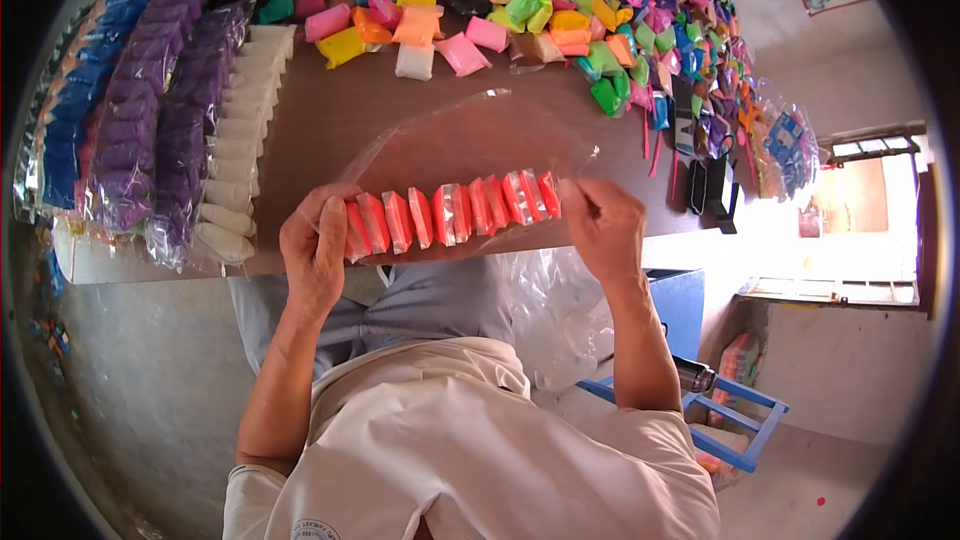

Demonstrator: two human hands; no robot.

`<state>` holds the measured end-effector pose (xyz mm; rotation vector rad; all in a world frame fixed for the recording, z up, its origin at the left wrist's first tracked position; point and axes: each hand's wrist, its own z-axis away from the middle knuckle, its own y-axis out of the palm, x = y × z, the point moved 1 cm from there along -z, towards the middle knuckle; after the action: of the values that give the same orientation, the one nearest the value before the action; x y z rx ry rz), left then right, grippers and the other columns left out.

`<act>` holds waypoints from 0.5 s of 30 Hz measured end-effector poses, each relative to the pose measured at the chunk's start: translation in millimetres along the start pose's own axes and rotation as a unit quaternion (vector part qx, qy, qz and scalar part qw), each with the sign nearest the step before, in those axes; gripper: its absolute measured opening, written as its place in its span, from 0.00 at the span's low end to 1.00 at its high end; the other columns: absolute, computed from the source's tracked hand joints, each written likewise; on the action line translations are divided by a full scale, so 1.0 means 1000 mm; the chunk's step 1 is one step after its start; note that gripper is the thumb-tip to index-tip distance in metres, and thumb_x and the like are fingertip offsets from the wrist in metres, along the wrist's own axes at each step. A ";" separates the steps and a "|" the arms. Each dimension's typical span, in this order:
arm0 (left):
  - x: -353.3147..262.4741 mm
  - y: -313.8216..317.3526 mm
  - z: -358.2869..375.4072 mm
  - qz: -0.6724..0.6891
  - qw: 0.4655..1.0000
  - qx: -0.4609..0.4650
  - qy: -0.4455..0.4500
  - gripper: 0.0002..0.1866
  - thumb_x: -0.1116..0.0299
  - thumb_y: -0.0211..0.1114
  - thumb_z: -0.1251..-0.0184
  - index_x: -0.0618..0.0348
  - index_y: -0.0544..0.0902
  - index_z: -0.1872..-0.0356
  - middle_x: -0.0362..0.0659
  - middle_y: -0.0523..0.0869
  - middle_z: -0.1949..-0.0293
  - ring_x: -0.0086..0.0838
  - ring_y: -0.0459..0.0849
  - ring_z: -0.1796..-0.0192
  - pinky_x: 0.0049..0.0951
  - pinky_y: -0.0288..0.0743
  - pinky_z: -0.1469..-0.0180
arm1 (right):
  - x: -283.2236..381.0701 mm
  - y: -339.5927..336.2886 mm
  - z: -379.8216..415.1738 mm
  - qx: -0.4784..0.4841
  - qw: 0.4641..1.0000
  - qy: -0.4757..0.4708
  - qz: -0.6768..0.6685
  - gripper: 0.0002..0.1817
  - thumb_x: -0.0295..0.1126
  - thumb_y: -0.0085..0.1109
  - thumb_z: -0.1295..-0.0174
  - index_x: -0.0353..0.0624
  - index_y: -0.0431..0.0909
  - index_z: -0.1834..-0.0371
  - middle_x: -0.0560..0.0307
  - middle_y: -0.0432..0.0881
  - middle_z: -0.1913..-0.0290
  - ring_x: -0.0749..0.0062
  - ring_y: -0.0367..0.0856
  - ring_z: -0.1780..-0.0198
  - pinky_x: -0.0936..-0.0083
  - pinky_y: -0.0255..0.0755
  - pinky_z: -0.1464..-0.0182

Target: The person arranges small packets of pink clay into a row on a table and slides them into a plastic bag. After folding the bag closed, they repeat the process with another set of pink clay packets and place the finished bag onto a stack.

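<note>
Your left hand (315, 250) is closed around one end of a clear bag (470, 155), and your right hand (600, 225) pinches the other end, so the bag stretches flat between them at the near edge of the table (320, 130). Inside it a row of orange packets (450, 215) stands side by side along the lower edge, each touching the next. Holding both ends taut looks like the reason the row stays lined up rather than slumping into a heap, and the empty upper part of the bag lies open above it over the tabletop.

Both grips are shut on the bag; your left thumb lies across the first packet, which seems to pin that end of the row in place.

Farther up the table a loose pile (520, 10) of packets in many colours lies unsorted. On your left, filled bags are laid alongside each other by colour: white (245, 140), then purple (165, 110), then blue (85, 90), apparently kept apart from the pile so finished ones don't mix back in. A blue stool (735, 420) stands on the floor at your right
</note>
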<state>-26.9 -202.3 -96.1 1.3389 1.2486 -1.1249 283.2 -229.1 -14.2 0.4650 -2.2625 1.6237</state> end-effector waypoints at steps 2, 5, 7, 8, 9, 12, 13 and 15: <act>0.001 0.001 0.000 -0.008 1.000 -0.003 0.007 0.15 0.65 0.52 0.19 0.65 0.84 0.57 0.35 0.83 0.67 0.15 0.74 0.65 0.18 0.69 0.61 | -0.009 -0.004 0.001 -0.035 0.999 0.024 -0.034 0.09 0.34 0.66 0.36 0.40 0.83 0.60 0.51 0.83 0.70 0.64 0.80 0.74 0.71 0.73 0.70; 0.002 0.000 0.000 -0.020 1.000 -0.003 0.007 0.15 0.64 0.52 0.19 0.64 0.84 0.57 0.34 0.82 0.67 0.15 0.73 0.65 0.18 0.68 0.63 | -0.026 -0.002 -0.004 -0.035 0.971 0.061 -0.228 0.21 0.35 0.67 0.37 0.35 0.78 0.44 0.54 0.85 0.54 0.72 0.81 0.56 0.74 0.75 0.52; 0.001 -0.001 -0.001 -0.027 1.000 -0.001 -0.001 0.15 0.64 0.52 0.19 0.64 0.84 0.57 0.33 0.81 0.67 0.14 0.73 0.66 0.17 0.68 0.63 | -0.030 0.000 -0.008 0.007 0.959 0.029 -0.281 0.24 0.34 0.67 0.38 0.35 0.76 0.40 0.53 0.84 0.50 0.72 0.80 0.53 0.73 0.73 0.48; 0.001 0.000 -0.001 -0.022 1.000 -0.002 -0.005 0.15 0.64 0.53 0.19 0.63 0.84 0.57 0.33 0.81 0.68 0.14 0.72 0.66 0.17 0.67 0.63 | -0.032 0.001 -0.009 0.051 0.943 -0.003 -0.330 0.27 0.32 0.67 0.39 0.35 0.74 0.37 0.52 0.82 0.46 0.71 0.79 0.49 0.73 0.72 0.45; 0.002 0.000 -0.001 -0.018 1.000 -0.003 -0.009 0.15 0.63 0.53 0.19 0.63 0.85 0.57 0.33 0.80 0.68 0.14 0.72 0.66 0.17 0.67 0.63 | -0.035 0.001 -0.009 0.051 0.942 -0.003 -0.333 0.27 0.32 0.67 0.39 0.35 0.74 0.37 0.52 0.82 0.46 0.71 0.79 0.49 0.73 0.72 0.45; 0.004 0.000 0.000 0.008 1.000 -0.008 -0.025 0.16 0.63 0.53 0.19 0.63 0.85 0.56 0.33 0.82 0.67 0.14 0.74 0.65 0.17 0.69 0.62 | -0.044 0.005 -0.005 0.098 0.903 0.038 -0.416 0.29 0.29 0.65 0.41 0.35 0.71 0.35 0.52 0.80 0.43 0.71 0.77 0.46 0.72 0.70 0.42; 0.004 0.001 0.000 0.005 1.000 -0.006 -0.025 0.16 0.63 0.53 0.19 0.63 0.85 0.56 0.33 0.82 0.67 0.14 0.74 0.65 0.17 0.69 0.62 | -0.045 0.005 -0.002 0.064 0.906 0.060 -0.415 0.24 0.27 0.64 0.42 0.35 0.74 0.41 0.53 0.82 0.48 0.73 0.78 0.50 0.73 0.71 0.45; 0.003 0.001 -0.001 0.004 1.000 -0.011 -0.023 0.16 0.63 0.53 0.18 0.64 0.85 0.55 0.34 0.83 0.65 0.15 0.75 0.63 0.18 0.70 0.59 | -0.049 0.003 0.006 0.027 0.906 0.086 -0.413 0.19 0.25 0.62 0.43 0.36 0.78 0.47 0.55 0.83 0.53 0.74 0.80 0.54 0.75 0.73 0.48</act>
<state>-25.4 -200.5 -99.0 1.2935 1.2183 -1.1259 325.2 -230.5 -40.0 1.0660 -1.5421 1.2029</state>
